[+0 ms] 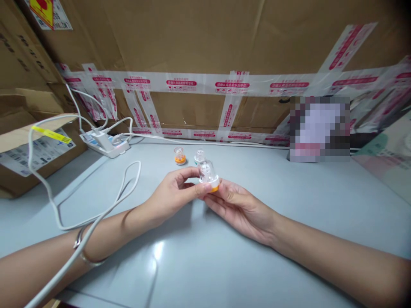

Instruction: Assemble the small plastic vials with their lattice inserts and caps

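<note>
Above the table, both hands hold one small plastic piece (208, 173) with a clear dome, a white collar and an orange base. My left hand (181, 186) pinches it from the left, thumb across the collar and index finger along the dome. From the right, my right hand (239, 205) grips the orange base between thumb and fingers, and its fingertips are partly hidden. Just behind stands a similar small piece with an orange ring (180, 157) and a clear top. Beside that is another clear-topped piece with a green ring (199, 155), its lower part partly covered by the held one.
A white power strip (111, 147) with plugged-in chargers lies at the back left, beside an open cardboard box (41, 158). A white cable (88, 244) loops over the left forearm. Taped cardboard (199, 42) walls the rear; a pixelated object (317, 130) stands at back right.
</note>
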`<state>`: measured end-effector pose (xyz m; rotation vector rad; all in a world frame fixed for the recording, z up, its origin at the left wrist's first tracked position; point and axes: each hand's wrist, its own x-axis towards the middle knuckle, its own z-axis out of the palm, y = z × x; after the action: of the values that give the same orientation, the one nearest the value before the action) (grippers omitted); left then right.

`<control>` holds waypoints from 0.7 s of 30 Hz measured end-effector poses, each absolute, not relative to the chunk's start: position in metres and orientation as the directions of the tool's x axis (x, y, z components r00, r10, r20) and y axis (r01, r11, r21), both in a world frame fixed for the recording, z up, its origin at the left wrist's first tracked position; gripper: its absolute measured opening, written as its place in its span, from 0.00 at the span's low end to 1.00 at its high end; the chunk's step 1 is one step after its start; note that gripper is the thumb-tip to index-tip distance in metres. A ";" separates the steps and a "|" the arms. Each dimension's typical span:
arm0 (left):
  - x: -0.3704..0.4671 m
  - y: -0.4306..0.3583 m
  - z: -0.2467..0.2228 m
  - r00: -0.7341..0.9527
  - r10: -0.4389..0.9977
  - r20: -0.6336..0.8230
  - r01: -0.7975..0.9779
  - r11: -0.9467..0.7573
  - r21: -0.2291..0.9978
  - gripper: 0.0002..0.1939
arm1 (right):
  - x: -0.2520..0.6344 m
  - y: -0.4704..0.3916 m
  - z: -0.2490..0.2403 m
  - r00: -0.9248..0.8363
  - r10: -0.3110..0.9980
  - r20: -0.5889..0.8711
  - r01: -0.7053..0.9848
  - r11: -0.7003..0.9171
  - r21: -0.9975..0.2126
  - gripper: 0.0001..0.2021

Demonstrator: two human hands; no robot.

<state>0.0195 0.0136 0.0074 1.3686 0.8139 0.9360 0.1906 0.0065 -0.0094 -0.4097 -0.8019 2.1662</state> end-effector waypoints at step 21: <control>0.021 0.007 0.013 0.433 0.898 0.075 -0.053 -0.057 0.997 0.10 | 0.186 0.001 -0.009 -0.607 0.793 -0.048 -0.598 -0.495 -0.630 0.10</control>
<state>0.0207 0.0074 0.0132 1.4090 0.8114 0.9355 0.1864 0.0009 -0.0085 -0.4249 -0.7302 2.1355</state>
